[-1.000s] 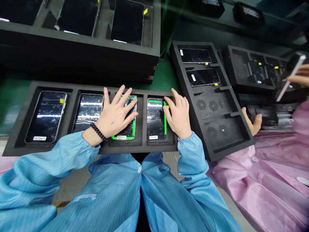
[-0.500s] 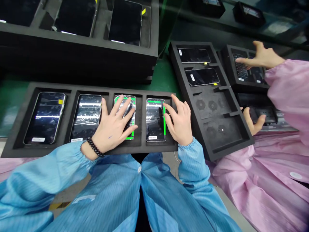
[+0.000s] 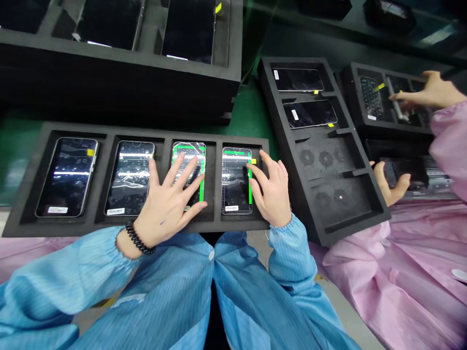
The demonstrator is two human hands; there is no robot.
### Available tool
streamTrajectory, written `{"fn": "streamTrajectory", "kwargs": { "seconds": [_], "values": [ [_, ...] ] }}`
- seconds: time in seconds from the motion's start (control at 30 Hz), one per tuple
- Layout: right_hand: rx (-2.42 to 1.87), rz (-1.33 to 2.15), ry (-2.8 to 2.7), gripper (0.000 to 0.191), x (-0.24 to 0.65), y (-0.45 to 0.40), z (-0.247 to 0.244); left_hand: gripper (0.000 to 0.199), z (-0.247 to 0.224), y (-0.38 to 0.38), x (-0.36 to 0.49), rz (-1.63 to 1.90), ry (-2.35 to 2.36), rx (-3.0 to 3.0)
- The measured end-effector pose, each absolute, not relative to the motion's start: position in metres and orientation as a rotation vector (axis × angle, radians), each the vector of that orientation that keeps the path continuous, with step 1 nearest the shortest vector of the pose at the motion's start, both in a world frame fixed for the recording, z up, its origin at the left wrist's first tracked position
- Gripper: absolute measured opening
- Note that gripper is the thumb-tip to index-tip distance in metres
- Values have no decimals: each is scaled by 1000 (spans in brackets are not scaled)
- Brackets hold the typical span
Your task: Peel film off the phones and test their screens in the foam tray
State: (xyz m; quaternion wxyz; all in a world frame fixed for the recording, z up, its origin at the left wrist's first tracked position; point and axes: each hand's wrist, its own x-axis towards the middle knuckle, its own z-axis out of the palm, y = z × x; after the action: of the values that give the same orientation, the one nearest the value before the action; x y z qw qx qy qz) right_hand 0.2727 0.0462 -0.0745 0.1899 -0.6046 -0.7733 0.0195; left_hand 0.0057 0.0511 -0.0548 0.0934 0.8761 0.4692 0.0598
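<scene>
A person's left hand (image 3: 160,206) is spread wide over the third phone (image 3: 189,147); the right hand (image 3: 272,192), half-open, has fingertips at the fourth phone (image 3: 233,189). Neither grips anything. Both phones lie in a black tray (image 3: 241,225); tapping calls for light fingertips

Leftmost phone (image 3: 67,177), in the long tray (image 3: 233,224): white sticker (image 3: 57,210), print too small for you to read
Second phone (image 3: 129,177), in the long tray: its white label (image 3: 116,211), unreadable to you
Rightmost phone (image 3: 237,182), in the long tray: white tag (image 3: 231,208), illegible to you
Upper phone (image 3: 301,80), right of the long tray: you can't read its tilted sticker (image 3: 276,74)
</scene>
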Motion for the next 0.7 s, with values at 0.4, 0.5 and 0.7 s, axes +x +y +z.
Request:
{"fn": "streamTrajectory", "kwargs": {
  "seconds": [0.4,0.5,0.7],
  "values": [
    [-1682,55,-2152,36,274,46,-77,52,-66,111,15,239,1471,2512],
    [-1672,39,-2153,37,275,46,-77,55,-70,117,14,238,1476,2498],
    [-1743,31,-2169,38,272,58,-73,53,-72,120,13,279,1469,2500]
  ]
}}
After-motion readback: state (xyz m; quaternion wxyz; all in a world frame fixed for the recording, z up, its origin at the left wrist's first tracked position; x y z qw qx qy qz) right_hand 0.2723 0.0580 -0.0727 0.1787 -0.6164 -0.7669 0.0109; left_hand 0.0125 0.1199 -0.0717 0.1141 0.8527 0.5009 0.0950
